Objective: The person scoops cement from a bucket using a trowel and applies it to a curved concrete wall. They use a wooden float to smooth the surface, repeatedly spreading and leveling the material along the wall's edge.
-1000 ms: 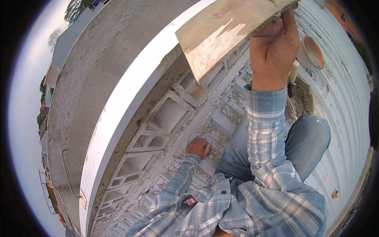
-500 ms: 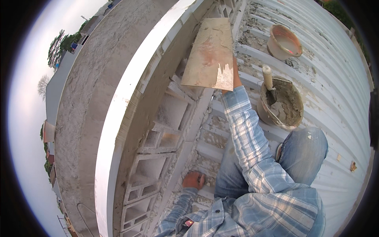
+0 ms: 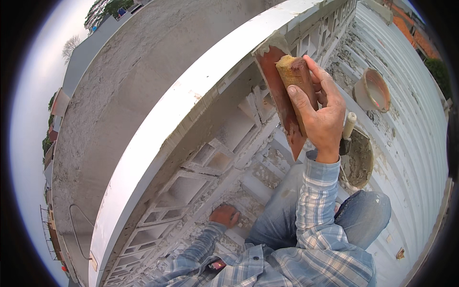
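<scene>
My right hand [image 3: 318,107] grips the wooden handle [image 3: 299,86] of a plastering float, whose reddish, mortar-smeared blade [image 3: 273,71] is tilted beside the plastered band under the white wall coping [image 3: 143,138]. Below the band runs a row of openwork blocks [image 3: 193,191]. My left hand [image 3: 224,215] rests low on the debris-strewn roofing beside those blocks, its slightly blurred fingers loosely apart. A bucket of grey mortar [image 3: 358,162] with a pale-handled trowel [image 3: 349,125] in it sits just right of my right wrist, partly hidden by it.
A second bucket [image 3: 370,91] stands higher up on the ribbed white metal roof [image 3: 413,143]. A rough concrete surface [image 3: 91,124] lies beyond the wall on the left, with a bent metal rod [image 3: 75,225] near the coping and rooftops and trees farther off.
My right hand has turned the float from showing its flat face to showing its handle side, with the blade along the wall band. My left hand stays low on the roofing.
</scene>
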Demonstrator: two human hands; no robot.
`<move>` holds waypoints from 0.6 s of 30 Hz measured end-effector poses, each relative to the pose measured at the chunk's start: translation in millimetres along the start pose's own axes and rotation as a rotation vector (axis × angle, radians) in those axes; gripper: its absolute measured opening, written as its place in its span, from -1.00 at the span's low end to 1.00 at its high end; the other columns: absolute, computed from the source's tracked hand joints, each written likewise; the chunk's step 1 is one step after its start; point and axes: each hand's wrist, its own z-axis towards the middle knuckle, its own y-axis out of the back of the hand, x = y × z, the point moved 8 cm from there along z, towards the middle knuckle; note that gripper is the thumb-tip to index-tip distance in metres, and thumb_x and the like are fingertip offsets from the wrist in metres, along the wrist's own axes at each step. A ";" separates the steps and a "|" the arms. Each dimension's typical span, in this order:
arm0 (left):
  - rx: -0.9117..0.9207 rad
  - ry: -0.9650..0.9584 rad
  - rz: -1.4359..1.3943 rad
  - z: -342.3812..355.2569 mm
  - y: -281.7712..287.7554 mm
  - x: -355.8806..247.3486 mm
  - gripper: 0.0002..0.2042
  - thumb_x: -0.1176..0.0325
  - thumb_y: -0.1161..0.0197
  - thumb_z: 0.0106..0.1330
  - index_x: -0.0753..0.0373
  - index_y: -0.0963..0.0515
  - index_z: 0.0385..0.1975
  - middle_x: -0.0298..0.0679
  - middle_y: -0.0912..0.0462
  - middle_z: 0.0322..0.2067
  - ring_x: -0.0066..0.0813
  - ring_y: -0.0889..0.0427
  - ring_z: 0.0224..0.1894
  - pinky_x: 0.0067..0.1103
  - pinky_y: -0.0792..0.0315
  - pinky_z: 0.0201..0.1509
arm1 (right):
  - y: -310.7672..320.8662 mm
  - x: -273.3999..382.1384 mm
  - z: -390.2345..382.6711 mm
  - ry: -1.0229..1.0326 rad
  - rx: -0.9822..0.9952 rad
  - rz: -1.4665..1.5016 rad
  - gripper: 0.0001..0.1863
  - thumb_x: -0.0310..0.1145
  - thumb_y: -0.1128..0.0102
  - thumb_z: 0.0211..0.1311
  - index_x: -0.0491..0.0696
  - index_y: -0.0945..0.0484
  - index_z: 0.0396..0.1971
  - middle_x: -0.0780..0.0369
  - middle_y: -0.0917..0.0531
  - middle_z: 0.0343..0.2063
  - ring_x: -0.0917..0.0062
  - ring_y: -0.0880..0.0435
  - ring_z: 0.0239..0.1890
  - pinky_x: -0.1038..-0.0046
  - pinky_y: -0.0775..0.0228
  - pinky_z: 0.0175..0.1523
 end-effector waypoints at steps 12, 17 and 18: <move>-0.122 -0.048 -0.004 -10.7 -5.4 2.6 -0.72 0.14 -0.25 0.30 0.27 -0.61 -0.38 -0.09 -0.62 -0.38 -0.06 -0.62 -0.25 -0.27 -0.52 -0.05 | -82.9 80.1 56.3 0.400 0.182 -0.231 -0.55 -0.30 -0.34 0.22 -0.10 -0.62 0.11 0.22 -0.67 -0.31 0.43 -0.70 -0.26 0.37 -0.53 -0.10; 0.005 -0.026 0.035 -5.8 -8.8 -1.3 -0.75 0.16 -0.23 0.33 0.24 -0.56 -0.38 -0.11 -0.61 -0.36 -0.11 -0.62 -0.20 -0.30 -0.52 -0.03 | -140.1 130.0 138.2 0.509 0.050 -0.244 -0.57 -0.22 -0.34 0.20 -0.33 -0.64 -0.16 -0.24 -0.65 -0.15 -0.05 -0.66 -0.02 0.19 -0.52 0.09; 0.002 -0.031 0.034 -3.2 -11.4 1.1 -0.76 0.16 -0.23 0.33 0.24 -0.57 -0.38 -0.11 -0.60 -0.36 -0.11 -0.62 -0.20 -0.30 -0.52 -0.03 | -153.4 142.2 170.9 0.456 0.018 -0.309 -0.56 -0.21 -0.31 0.21 -0.34 -0.64 -0.16 -0.24 -0.65 -0.13 -0.05 -0.66 -0.01 0.18 -0.52 0.09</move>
